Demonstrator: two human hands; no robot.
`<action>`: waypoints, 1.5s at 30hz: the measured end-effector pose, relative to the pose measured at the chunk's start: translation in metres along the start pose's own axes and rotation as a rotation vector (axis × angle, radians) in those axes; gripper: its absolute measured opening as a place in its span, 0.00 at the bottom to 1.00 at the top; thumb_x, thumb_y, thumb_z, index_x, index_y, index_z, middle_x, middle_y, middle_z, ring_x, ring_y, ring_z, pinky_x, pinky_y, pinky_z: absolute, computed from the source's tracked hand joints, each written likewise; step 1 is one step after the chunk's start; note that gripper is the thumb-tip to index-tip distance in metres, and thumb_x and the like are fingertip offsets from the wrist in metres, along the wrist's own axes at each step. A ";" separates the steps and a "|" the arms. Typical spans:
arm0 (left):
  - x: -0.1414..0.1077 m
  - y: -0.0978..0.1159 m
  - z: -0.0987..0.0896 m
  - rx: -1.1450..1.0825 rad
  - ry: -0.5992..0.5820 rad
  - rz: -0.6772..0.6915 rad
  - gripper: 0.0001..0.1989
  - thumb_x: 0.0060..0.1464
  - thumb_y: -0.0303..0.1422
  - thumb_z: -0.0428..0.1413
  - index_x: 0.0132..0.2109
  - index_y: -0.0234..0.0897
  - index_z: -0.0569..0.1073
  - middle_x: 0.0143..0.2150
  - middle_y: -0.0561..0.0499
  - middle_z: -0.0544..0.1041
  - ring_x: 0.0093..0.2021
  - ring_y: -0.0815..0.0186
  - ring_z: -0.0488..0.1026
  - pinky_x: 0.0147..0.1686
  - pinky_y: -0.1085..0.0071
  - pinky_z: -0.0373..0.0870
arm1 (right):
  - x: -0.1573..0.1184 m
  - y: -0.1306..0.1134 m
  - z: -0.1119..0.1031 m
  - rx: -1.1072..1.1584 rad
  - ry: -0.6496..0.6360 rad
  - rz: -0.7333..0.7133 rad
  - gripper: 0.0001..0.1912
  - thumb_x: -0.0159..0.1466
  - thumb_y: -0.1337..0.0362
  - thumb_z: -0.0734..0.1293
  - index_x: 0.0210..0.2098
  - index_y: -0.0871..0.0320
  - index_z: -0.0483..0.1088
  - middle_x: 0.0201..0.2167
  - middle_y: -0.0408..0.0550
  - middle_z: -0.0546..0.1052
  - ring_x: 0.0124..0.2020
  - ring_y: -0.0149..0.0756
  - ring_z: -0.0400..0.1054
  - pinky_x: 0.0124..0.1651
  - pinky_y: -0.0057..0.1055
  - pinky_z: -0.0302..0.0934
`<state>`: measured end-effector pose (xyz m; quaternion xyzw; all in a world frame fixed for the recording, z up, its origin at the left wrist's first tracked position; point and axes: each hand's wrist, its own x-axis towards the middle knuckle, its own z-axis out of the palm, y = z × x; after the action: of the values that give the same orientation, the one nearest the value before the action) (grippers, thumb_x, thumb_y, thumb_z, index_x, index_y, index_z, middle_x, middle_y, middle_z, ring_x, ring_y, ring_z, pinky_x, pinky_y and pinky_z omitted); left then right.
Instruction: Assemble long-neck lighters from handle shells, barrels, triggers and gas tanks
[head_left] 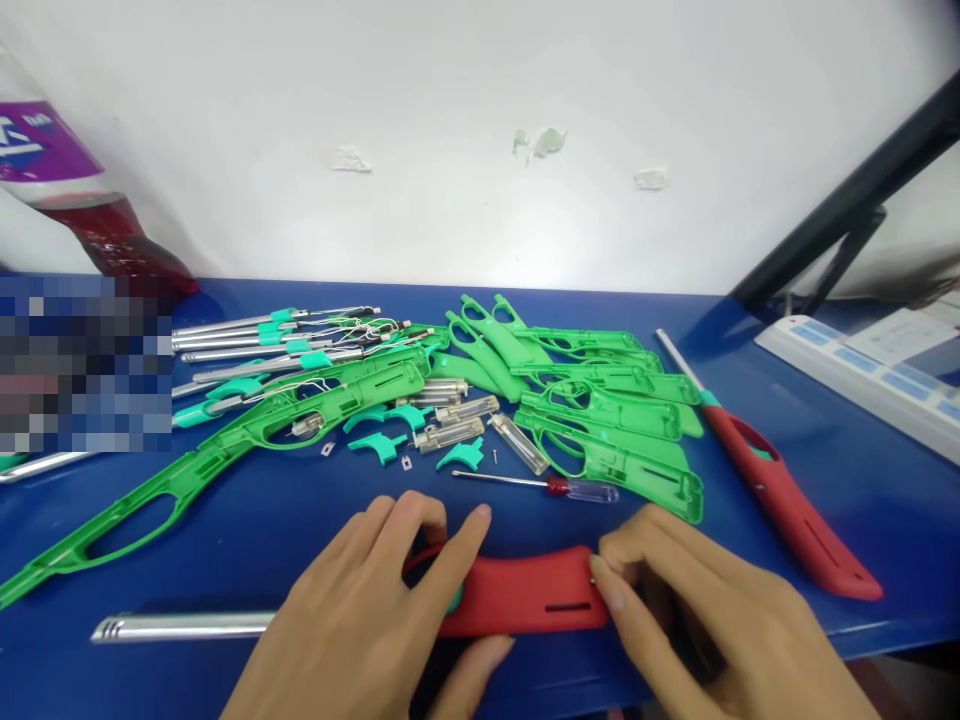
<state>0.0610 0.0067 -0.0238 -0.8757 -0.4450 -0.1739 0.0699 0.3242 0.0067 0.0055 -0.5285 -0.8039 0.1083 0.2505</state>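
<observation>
A red long-necked gas lighter point(525, 590) lies sideways in front of me, its metal tube point(187, 627) pointing left. My left hand point(367, 600) is closed around its trigger end, the thumb along the near edge. At the handle's right end my right hand point(697, 610) pinches thumb and forefinger together. A tiny shiny bit at those fingertips looks like a screw point(593, 580), mostly covered. Just beyond the lighter rests a screwdriver point(577, 489) with a clear and red handle. Close to it are a loose screw point(495, 457), green triggers point(379, 446) and clear fuel tanks point(519, 443).
Green lighter shell halves point(637, 470) are heaped at centre right, with a longer one point(165, 490) at left. Metal tubes with wires point(255, 340) lie behind. A second red lighter point(787, 500) and a power strip point(862, 370) are at right, a drink bottle point(90, 200) at left.
</observation>
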 end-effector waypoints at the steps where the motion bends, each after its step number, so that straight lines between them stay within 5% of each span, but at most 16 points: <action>1: 0.000 0.000 0.000 0.002 -0.001 0.001 0.28 0.69 0.43 0.55 0.71 0.41 0.66 0.54 0.42 0.75 0.50 0.51 0.79 0.45 0.53 0.84 | 0.000 0.000 0.001 0.003 -0.010 0.005 0.13 0.76 0.59 0.61 0.36 0.52 0.71 0.30 0.43 0.76 0.22 0.28 0.69 0.30 0.23 0.69; 10: 0.001 0.000 0.001 0.026 -0.008 -0.011 0.27 0.70 0.43 0.53 0.71 0.40 0.66 0.55 0.41 0.74 0.51 0.49 0.78 0.44 0.52 0.83 | -0.008 0.010 0.003 0.035 -0.110 -0.017 0.09 0.76 0.62 0.62 0.37 0.51 0.64 0.32 0.38 0.72 0.27 0.26 0.70 0.33 0.24 0.67; 18: 0.003 -0.002 0.001 0.042 0.004 -0.001 0.28 0.69 0.44 0.54 0.70 0.40 0.67 0.53 0.41 0.75 0.49 0.52 0.79 0.42 0.57 0.83 | 0.003 0.008 0.003 0.064 -0.024 -0.078 0.10 0.75 0.64 0.63 0.35 0.52 0.66 0.29 0.37 0.74 0.26 0.25 0.71 0.31 0.24 0.66; 34: 0.002 -0.002 0.002 0.023 0.014 0.002 0.27 0.69 0.46 0.55 0.69 0.42 0.68 0.52 0.43 0.75 0.46 0.54 0.80 0.40 0.56 0.84 | -0.003 0.012 0.003 0.231 -0.173 0.104 0.17 0.78 0.55 0.61 0.32 0.51 0.66 0.29 0.34 0.74 0.28 0.25 0.71 0.33 0.24 0.63; 41: 0.000 -0.003 0.003 0.033 0.020 -0.002 0.27 0.69 0.46 0.54 0.69 0.42 0.68 0.52 0.42 0.76 0.47 0.51 0.81 0.41 0.53 0.85 | -0.003 0.022 0.007 0.238 0.077 0.186 0.07 0.76 0.55 0.65 0.45 0.47 0.73 0.29 0.35 0.75 0.27 0.27 0.74 0.31 0.18 0.68; 45: -0.001 -0.004 0.006 0.080 0.050 -0.008 0.27 0.70 0.47 0.54 0.70 0.43 0.68 0.56 0.42 0.77 0.50 0.49 0.81 0.45 0.48 0.85 | -0.003 0.024 0.015 0.200 0.134 0.278 0.11 0.74 0.52 0.69 0.54 0.42 0.74 0.23 0.31 0.72 0.20 0.24 0.67 0.25 0.16 0.64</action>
<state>0.0587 0.0099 -0.0294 -0.8658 -0.4531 -0.1782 0.1153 0.3359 0.0156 -0.0188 -0.6128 -0.6898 0.1857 0.3377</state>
